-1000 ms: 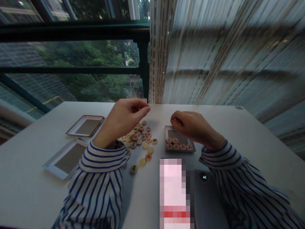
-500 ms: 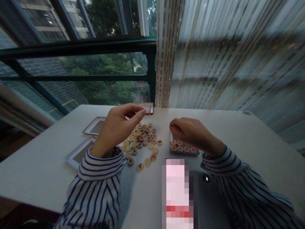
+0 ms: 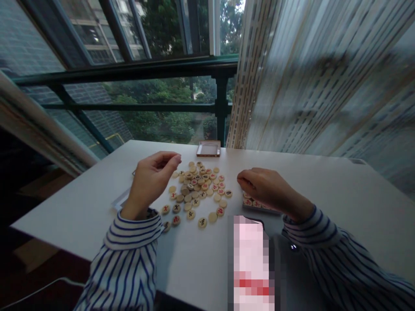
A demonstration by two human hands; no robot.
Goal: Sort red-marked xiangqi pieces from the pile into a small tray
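Boxing of pieces (image 3: pixel 205 186) appears under way. Left hand (image 3: pixel 152 179) pinched, right hand (image 3: pixel 267 185) curled over box (image 3: pixel 261 209); whether either grasps anything, cannot tell. Next move likely calls for flat placement.

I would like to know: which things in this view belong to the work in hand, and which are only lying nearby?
Seem to belong:
loose round pieces, near the left hand
box with red-marked pieces, partly hidden by the right hand
perhaps the far tray

Seem only lying about:
pixelated object
dark flat object beside it
white cable
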